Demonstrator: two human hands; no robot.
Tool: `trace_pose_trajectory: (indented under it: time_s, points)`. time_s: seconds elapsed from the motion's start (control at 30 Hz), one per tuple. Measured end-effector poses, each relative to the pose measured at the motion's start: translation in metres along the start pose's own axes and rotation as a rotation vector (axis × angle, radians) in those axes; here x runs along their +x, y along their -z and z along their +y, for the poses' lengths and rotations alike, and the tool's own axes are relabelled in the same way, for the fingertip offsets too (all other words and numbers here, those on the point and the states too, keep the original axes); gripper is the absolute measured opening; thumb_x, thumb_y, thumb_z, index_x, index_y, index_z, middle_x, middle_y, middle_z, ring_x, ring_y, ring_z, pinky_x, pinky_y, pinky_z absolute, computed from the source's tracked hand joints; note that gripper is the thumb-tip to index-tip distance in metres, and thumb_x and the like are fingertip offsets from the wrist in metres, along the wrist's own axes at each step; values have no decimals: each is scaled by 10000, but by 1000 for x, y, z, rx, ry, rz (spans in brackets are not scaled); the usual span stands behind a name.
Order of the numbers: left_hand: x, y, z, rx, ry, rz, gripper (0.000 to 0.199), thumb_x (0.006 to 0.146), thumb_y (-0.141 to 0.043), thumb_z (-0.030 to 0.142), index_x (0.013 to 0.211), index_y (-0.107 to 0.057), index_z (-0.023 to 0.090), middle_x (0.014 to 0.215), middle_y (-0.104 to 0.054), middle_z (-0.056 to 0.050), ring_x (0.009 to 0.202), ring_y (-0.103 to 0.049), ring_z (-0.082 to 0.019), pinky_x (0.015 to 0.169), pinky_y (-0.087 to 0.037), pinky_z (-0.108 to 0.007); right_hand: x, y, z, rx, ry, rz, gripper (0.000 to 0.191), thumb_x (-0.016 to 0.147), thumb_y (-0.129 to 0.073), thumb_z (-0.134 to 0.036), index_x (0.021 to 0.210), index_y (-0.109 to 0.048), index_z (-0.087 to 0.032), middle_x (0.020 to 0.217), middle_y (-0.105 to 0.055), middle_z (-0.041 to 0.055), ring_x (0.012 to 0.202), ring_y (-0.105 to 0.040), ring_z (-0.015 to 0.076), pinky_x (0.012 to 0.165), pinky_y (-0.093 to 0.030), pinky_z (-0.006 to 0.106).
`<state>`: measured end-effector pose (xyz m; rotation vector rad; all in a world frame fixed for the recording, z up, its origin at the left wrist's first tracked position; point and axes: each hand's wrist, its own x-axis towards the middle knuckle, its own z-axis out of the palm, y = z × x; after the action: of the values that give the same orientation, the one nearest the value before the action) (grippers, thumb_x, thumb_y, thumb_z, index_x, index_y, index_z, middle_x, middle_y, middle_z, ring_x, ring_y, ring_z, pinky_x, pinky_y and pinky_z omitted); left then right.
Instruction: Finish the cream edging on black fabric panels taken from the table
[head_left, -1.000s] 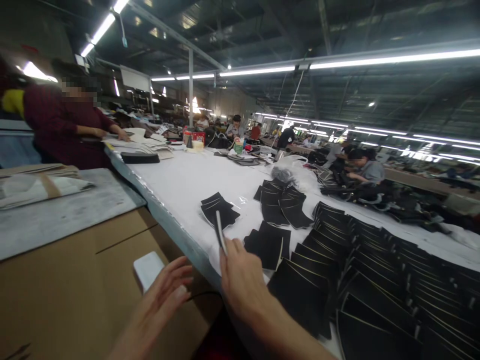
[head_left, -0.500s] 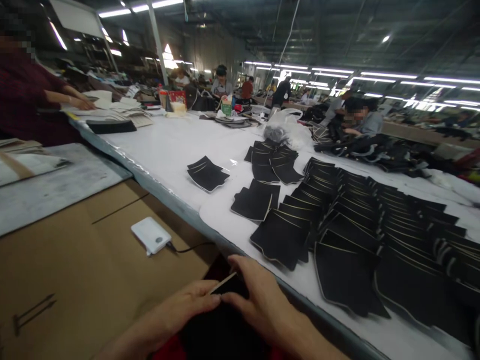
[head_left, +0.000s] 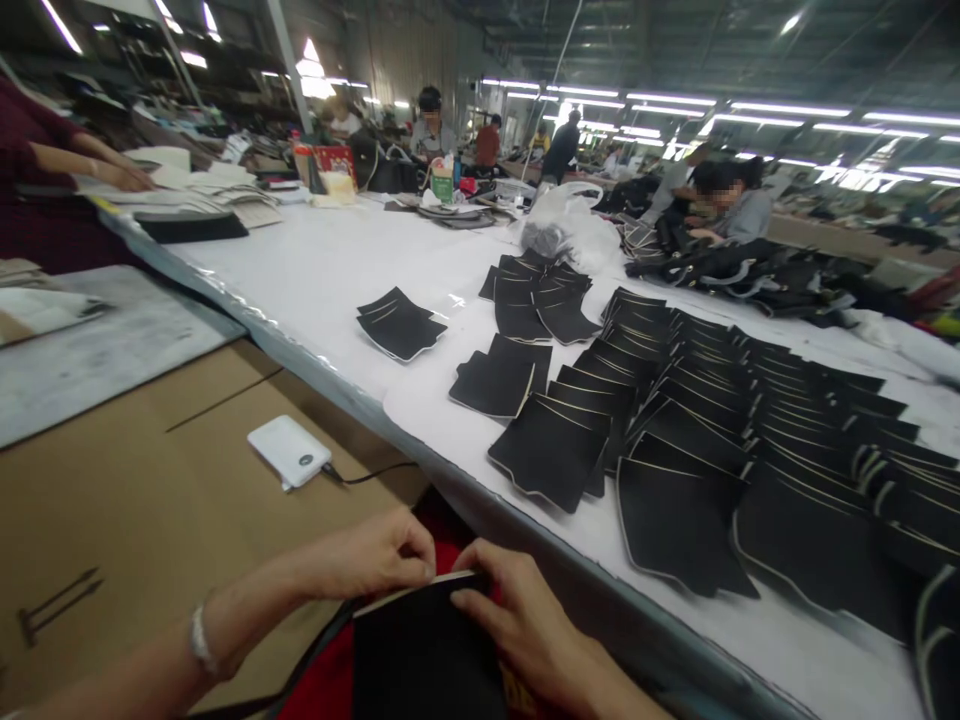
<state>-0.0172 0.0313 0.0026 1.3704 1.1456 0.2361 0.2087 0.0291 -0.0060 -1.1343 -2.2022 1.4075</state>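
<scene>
Close to my body is a black panel (head_left: 427,655) with a pale edge along its top. My right hand (head_left: 517,605) grips the panel's upper right corner, thumb on the near face and fingers behind. My left hand (head_left: 390,550) is curled at the middle of the pale top edge, fingertips pinched together against it; whether they hold the edge itself is hard to make out. Overlapping rows of similar black panels (head_left: 551,450) lie on the white table to the right, and a small separate pile (head_left: 401,325) sits farther left.
A white power bank (head_left: 289,452) with a black cable rests on a cardboard box (head_left: 150,520) at left. The white table's edge (head_left: 330,395) runs diagonally past my hands. A clear plastic bag (head_left: 566,225) lies beyond the panels. A co-worker's hands (head_left: 124,175) handle pale sheets at far left.
My left hand has risen off the panel's face and curled in at its top edge. My right hand keeps its hold at the corner. The camera view has shifted slightly.
</scene>
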Motion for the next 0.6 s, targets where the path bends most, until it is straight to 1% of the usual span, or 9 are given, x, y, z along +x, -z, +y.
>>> trace_pose_trajectory:
  time_s: [0.1, 0.17, 0.27, 0.43, 0.53, 0.6]
  points:
    - [3, -2, -5, -150, 27, -5, 118, 694, -551, 226, 675, -623, 135, 491, -387, 56, 473, -310, -92, 457, -194, -232, 3, 0, -6, -159, 191, 40, 184, 842, -651, -125, 990, -609, -225, 1073, -595, 22, 988, -526, 187, 876, -399, 323]
    - [5, -4, -9, -252, 13, 11, 98, 670, -562, 217, 609, -578, 141, 474, -358, 62, 469, -281, -86, 461, -178, -236, 6, -3, -10, -257, 264, 58, 216, 814, -701, -139, 988, -610, -230, 1077, -588, 26, 987, -505, 201, 865, -388, 350]
    - [4, -6, -12, -336, 20, 36, 150, 663, -586, 241, 559, -532, 149, 464, -347, 65, 466, -266, -81, 465, -173, -236, 11, -8, -13, -341, 286, 70, 236, 789, -745, -168, 981, -617, -218, 1024, -606, 31, 943, -506, 211, 833, -373, 377]
    - [-1, -9, -12, -344, 85, 102, 137, 627, -594, 275, 586, -546, 154, 467, -383, 61, 463, -316, -91, 469, -220, -233, 14, -15, -14, -429, 338, 80, 208, 814, -724, -187, 992, -619, -209, 995, -625, 44, 919, -515, 224, 807, -352, 391]
    - [0, -14, -16, -328, 83, 118, 134, 623, -569, 272, 571, -513, 162, 466, -363, 66, 470, -280, -87, 465, -184, -238, 14, -17, -11, -491, 348, 65, 186, 816, -728, -214, 965, -617, -200, 969, -626, 43, 910, -515, 224, 806, -341, 389]
    - [1, -19, -19, -304, 75, 110, 141, 626, -557, 259, 554, -481, 165, 471, -331, 74, 478, -232, -80, 467, -143, -248, 14, -18, -8, -520, 354, 27, 167, 819, -729, -240, 928, -611, -193, 950, -622, 39, 901, -512, 220, 802, -336, 383]
